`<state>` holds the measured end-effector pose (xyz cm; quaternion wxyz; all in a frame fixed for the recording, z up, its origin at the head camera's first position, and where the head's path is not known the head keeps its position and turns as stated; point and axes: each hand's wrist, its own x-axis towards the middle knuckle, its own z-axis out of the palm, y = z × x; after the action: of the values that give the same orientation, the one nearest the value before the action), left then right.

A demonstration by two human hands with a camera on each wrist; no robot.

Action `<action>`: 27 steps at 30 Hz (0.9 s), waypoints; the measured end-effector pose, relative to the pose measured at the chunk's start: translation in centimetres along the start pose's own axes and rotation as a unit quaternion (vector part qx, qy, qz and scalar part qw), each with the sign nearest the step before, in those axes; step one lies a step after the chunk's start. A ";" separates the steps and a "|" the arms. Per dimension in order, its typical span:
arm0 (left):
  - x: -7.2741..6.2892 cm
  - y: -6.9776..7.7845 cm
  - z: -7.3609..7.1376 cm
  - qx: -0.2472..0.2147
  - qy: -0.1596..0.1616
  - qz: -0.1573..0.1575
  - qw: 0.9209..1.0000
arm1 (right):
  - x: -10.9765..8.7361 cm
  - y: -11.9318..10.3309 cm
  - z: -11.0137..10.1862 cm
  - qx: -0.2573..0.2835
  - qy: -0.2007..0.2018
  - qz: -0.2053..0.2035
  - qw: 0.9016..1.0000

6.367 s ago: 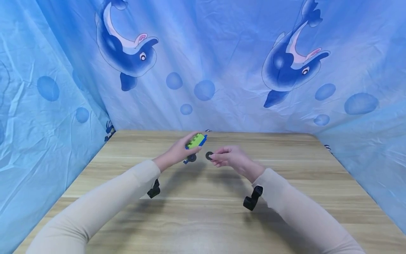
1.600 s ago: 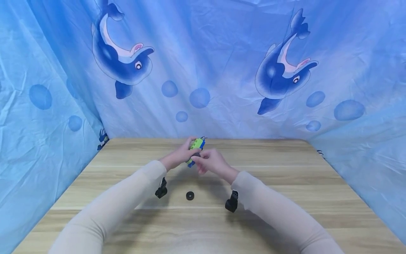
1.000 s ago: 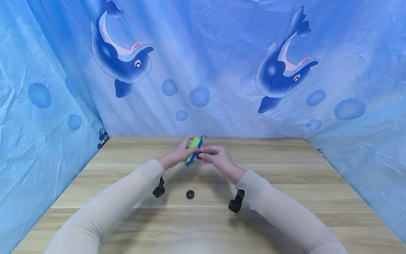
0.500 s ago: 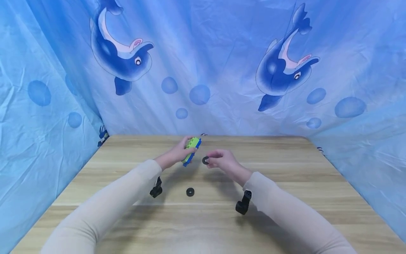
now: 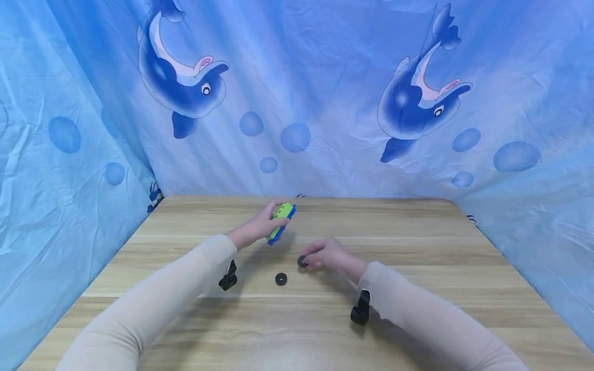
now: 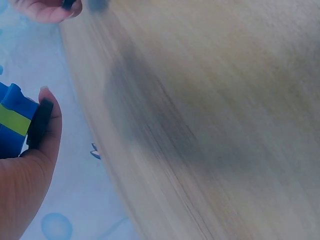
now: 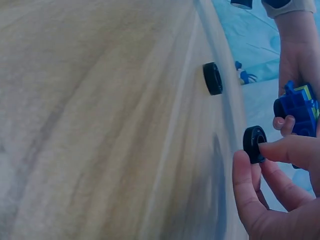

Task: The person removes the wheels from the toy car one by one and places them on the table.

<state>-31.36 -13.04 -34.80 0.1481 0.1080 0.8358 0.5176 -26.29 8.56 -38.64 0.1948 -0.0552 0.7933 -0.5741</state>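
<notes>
My left hand point(image 5: 258, 225) grips a toy car point(image 5: 282, 212) of lime-green and blue building blocks, tilted above the table. A black wheel point(image 6: 40, 124) shows on its side in the left wrist view, beside the fingers. Thumb and fingertips of my right hand point(image 5: 330, 256) pinch a black toy tire point(image 7: 253, 143) by its rim, low over the table and apart from the car. Nearer to me and a little left of it, a second black tire point(image 5: 281, 283) lies flat on the wood.
The wooden table point(image 5: 417, 288) runs back to a blue curtain point(image 5: 343, 170) printed with dolphins, which also hangs at both sides. Each wrist bears a small black camera point(image 5: 360, 309).
Since 6.4 s ago a tire has come to lie on the table. Within the last second my right hand has drawn its tire away from the car and lowered it towards the table.
</notes>
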 end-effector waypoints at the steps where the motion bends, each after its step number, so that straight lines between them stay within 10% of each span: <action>1: 0.0 -0.1 0.0 0.002 0.000 0.000 1.000 | -0.1 0.1 0.0 -0.008 -0.005 0.001 1.000; 27: 0.3 0.2 0.3 -0.037 -0.022 0.019 0.999 | -1.2 0.6 0.8 -0.149 -0.054 -0.009 0.987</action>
<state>-31.48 -12.58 -34.83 0.1607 0.1301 0.8102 0.5485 -24.77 8.45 -39.13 0.2219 -0.1212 0.8580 -0.4472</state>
